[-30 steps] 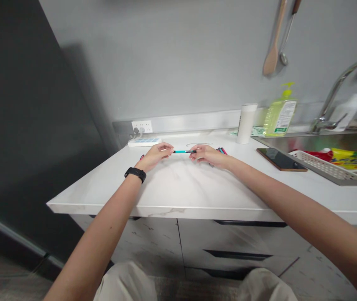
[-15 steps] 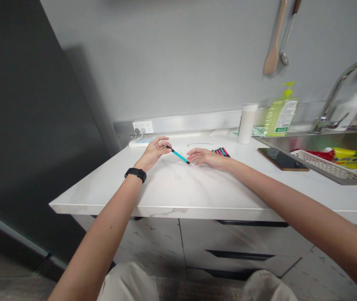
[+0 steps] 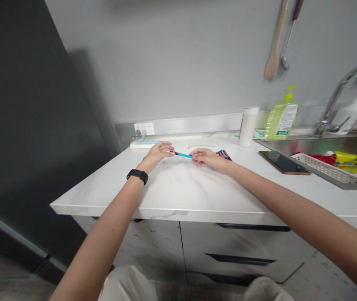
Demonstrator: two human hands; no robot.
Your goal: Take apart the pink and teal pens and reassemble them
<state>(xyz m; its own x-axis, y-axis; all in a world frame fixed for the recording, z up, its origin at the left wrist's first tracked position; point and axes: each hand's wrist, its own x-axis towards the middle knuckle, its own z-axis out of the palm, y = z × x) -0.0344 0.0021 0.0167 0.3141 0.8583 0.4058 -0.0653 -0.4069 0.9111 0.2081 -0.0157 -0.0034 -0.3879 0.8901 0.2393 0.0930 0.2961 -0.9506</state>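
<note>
A teal pen (image 3: 184,155) with black ends is held nearly level above the white countertop (image 3: 172,188). My left hand (image 3: 157,155) pinches its left end between thumb and fingers; a black band circles that wrist. At the opposite end, my right hand (image 3: 206,158) has its fingertips closed on the pen's tip. Just behind the right hand lie several pink, teal and black pens (image 3: 224,155), side by side and partly hidden by it. A thin pale strand (image 3: 201,146) rests on the counter beyond the hands.
Right of the hands are a white cylinder (image 3: 248,126), a phone (image 3: 283,162) and a green-yellow soap pump bottle (image 3: 282,117). Farther right is the sink (image 3: 310,145) with a white perforated basket (image 3: 332,169). A power strip (image 3: 144,144) sits at the back left, near a dark cabinet (image 3: 34,125).
The pen has swung from a slant to nearly level. My right hand's fingers, apart from it before, have closed on its right end; my left hand keeps hold.
</note>
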